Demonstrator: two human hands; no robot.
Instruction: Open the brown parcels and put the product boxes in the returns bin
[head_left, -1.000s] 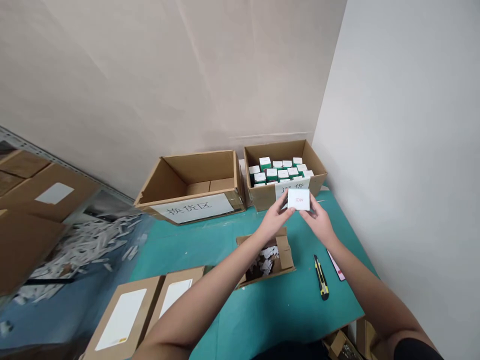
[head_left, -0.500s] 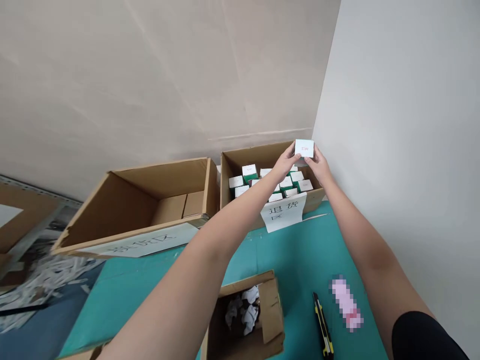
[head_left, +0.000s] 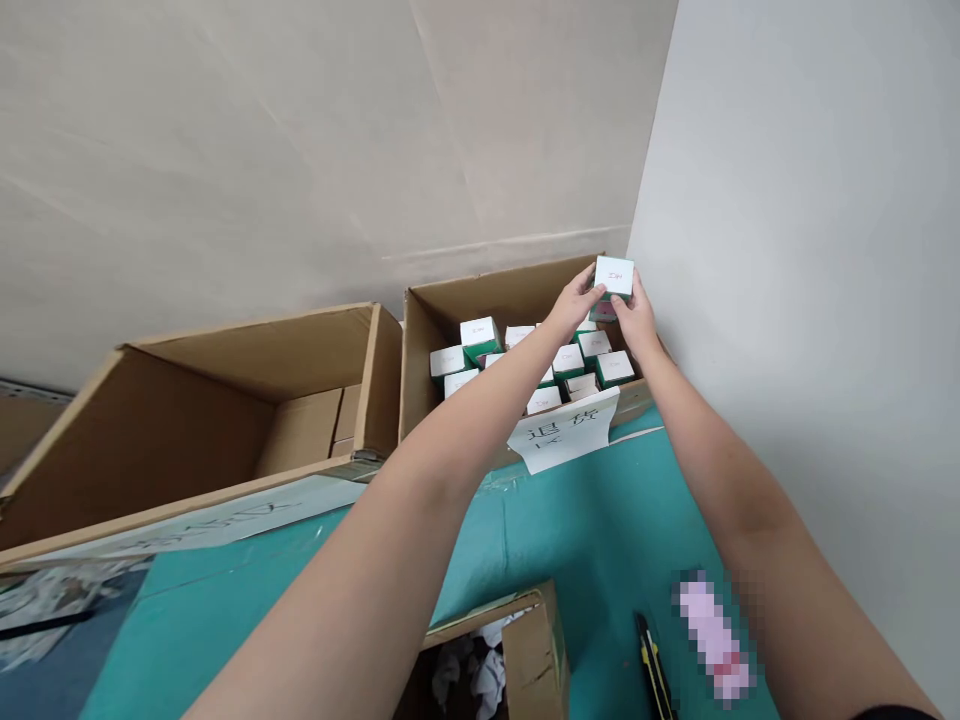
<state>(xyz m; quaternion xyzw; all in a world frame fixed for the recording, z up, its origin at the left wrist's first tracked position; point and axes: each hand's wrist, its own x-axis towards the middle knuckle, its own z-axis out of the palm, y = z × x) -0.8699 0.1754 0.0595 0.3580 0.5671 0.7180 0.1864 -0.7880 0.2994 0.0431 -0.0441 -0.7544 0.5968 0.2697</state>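
Soft light; faint shadow on table [head_left: 592,525]; pink item [head_left: 714,638] pixelated.

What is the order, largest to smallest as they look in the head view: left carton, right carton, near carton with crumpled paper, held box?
Left carton
Right carton
Near carton, cut off by the bottom edge
Held box

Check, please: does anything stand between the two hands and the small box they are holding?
Nothing visible does: the left hand and the right hand grip the small box directly, from opposite sides.
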